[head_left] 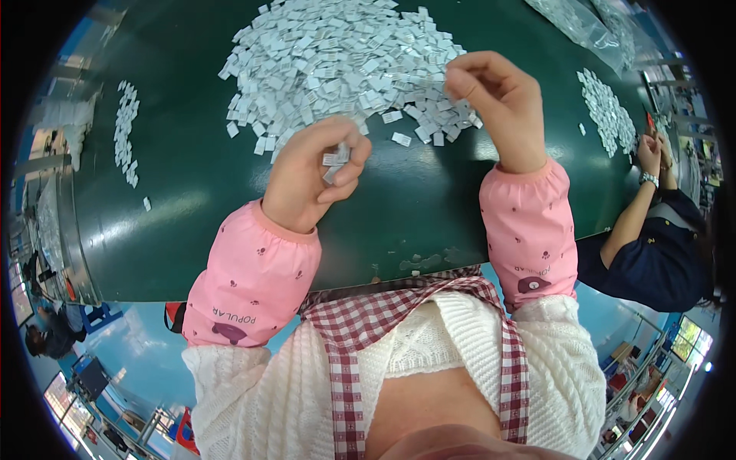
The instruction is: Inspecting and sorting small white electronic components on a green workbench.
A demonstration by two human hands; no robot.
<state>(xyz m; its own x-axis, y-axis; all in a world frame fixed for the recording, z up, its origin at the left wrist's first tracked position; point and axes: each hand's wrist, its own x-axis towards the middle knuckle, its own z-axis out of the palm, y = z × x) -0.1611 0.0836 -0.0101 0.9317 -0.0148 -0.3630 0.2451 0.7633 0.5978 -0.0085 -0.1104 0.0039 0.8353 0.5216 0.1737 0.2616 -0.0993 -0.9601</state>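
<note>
A large heap of small flat whitish rectangular pieces, with faint marks on them, lies on the dark green table. My left hand is at the heap's near edge, its fingers curled around a few of these white pieces. At the right edge of the heap is my right hand, raised, with thumb and forefinger brought together. Blur and the bent fingers hide whatever may be between its fingertips. A few loose pieces lie between the two hands.
A smaller strip of white pieces lies at the far left, and another group on the right. Clear plastic bags rest at the back right. Beside me on the right, a person's hands are at the table's edge.
</note>
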